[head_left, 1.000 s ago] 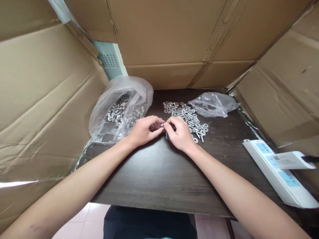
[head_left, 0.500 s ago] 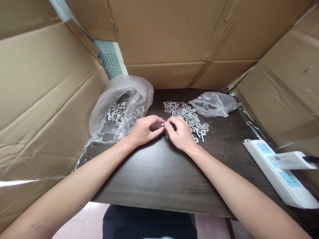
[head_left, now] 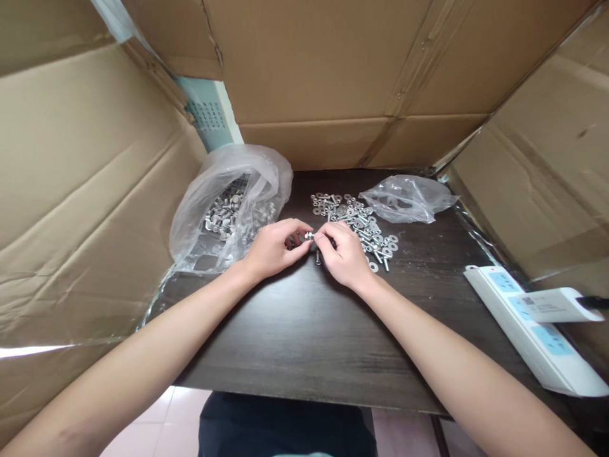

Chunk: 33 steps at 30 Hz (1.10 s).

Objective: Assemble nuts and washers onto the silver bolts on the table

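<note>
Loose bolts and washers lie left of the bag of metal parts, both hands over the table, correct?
No: the head view shows the bolts and washers right of the bag of metal parts. The left hand and right hand are over the table.

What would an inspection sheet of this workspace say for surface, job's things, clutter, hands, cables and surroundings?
Surface: dark table, wood-grained.
Job's things: small metal fastener at the fingertips; loose bolts and washers beyond the right hand.
Clutter: left plastic bag, metal parts inside; crumpled plastic bag at right.
Hands: right pinches the fastener; left hand close beside, grip unclear.
Cables: black cable at a white adapter by the power strip.
Surroundings: cardboard walls.
</note>
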Motion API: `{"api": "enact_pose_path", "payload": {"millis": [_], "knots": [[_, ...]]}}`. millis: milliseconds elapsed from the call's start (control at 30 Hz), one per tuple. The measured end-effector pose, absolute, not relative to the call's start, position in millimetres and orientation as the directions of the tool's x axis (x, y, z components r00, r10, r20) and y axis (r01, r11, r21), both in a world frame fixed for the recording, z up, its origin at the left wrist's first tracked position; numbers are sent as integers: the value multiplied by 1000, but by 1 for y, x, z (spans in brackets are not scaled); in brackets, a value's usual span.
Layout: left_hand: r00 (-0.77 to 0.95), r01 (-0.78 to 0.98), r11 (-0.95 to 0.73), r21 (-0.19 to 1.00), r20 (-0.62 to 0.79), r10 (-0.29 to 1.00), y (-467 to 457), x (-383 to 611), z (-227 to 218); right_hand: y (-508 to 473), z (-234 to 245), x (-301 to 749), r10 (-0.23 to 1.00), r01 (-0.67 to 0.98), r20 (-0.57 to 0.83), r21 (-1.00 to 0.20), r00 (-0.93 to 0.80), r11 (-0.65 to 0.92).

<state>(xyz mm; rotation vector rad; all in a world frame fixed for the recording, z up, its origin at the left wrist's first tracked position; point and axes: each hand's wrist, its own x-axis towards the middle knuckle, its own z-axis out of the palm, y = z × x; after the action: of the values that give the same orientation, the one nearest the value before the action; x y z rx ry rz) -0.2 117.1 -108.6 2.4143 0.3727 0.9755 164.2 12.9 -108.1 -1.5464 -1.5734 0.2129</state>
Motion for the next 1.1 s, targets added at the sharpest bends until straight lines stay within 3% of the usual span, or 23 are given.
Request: {"api": "enact_pose_path", "payload": {"millis": [333, 1100], "knots": [[701, 121, -834, 538, 549, 456, 119, 1, -111, 14, -109, 164, 853, 732, 482, -653, 201, 196], [703, 64, -852, 520, 582, 408, 118, -1, -109, 13, -107, 165, 855, 687, 484, -687, 189, 237]]}}
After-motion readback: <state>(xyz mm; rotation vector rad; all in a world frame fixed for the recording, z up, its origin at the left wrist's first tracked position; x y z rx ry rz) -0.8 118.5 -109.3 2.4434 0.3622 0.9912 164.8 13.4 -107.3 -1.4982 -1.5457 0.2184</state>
